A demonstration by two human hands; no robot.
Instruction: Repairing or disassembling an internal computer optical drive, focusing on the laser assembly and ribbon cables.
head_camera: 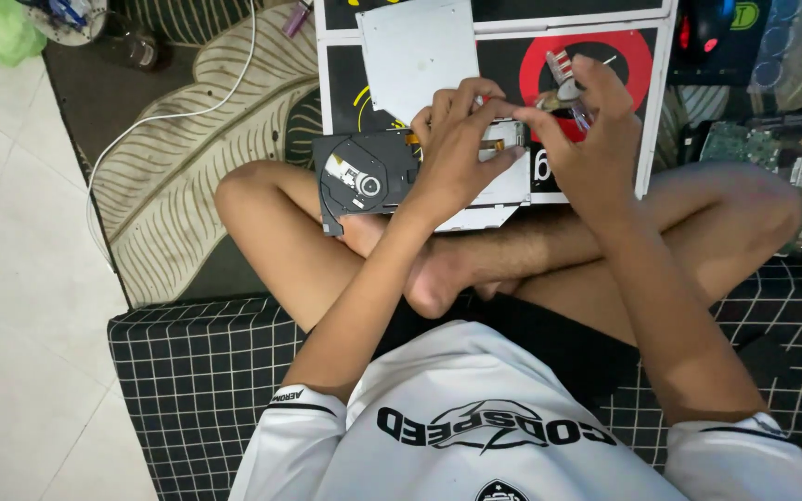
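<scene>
Both hands met over a disc drive (368,181) that lay open on the person's crossed shins. Left hand (461,153) pressed down on the right part of the drive, fingers spread and curled over its metal frame, with the fingertips (503,116) reaching toward the other hand. Right hand (591,139) hovered just beside it, fingers pinched together on a small tool (563,93) with a red and white handle end; how the tool's tip met the drive could not be told, since the hands hid it. The drive's dark tray, with its round hub and lens, stuck out to the left of the left hand, and a pale metal edge showed below the palm.

A grey metal cover plate (415,51) lay flat just beyond the drive, on a white board (647,102) with black panels and a red ring. A white cable (178,111) curved over a leaf-patterned rug (187,176) at the left, next to pale floor tiles (11,278). A green circuit board (744,144) sat at the right, well apart from the hands. The person sat on a black cushion (197,371) with a white grid.
</scene>
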